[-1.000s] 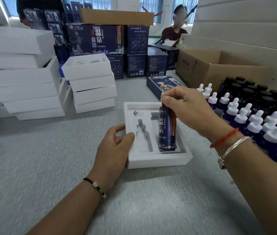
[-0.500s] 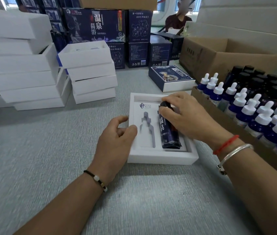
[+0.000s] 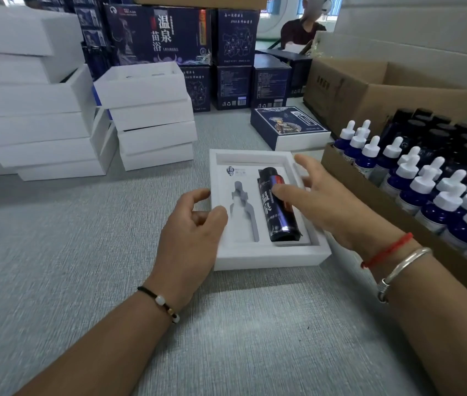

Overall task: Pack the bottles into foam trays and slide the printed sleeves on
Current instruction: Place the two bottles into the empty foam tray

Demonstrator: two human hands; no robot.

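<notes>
A second earlier the dark bottle (image 3: 279, 205) had stood upright in the fingers of the right hand (image 3: 330, 204); half a second later it was being pressed flat; now it lay fully seated in the right-hand cavity of the foam tray (image 3: 269, 258) at the centre of the frame, cap toward the top. The right hand had let go and hovered over it with fingers spread and straight, thumb tip just above the label, holding nothing. The left hand (image 3: 195, 227) had kept its place on the tray's left edge, thumb resting on the foam and fingers loosely curled against the side, steadying it. That suggested one slot was filled, while the dropper-shaped cavity (image 3: 240, 212) beside it was empty, so a dropper bottle (image 3: 370, 154) from the cardboard tray at the right of the frame was probably wanted next. The bottle's label carried large white characters, 温泉. The tall dark box (image 3: 159, 35) at upper centre read 温泉 with 苗浴 beside it; its smaller print was too fine to read. A small logo was printed on the foam above the empty slot, illegible. A sleeved box (image 3: 288, 128) lay just beyond the tray, and stacks of white boxes (image 3: 152, 115) filled the upper left.
</notes>
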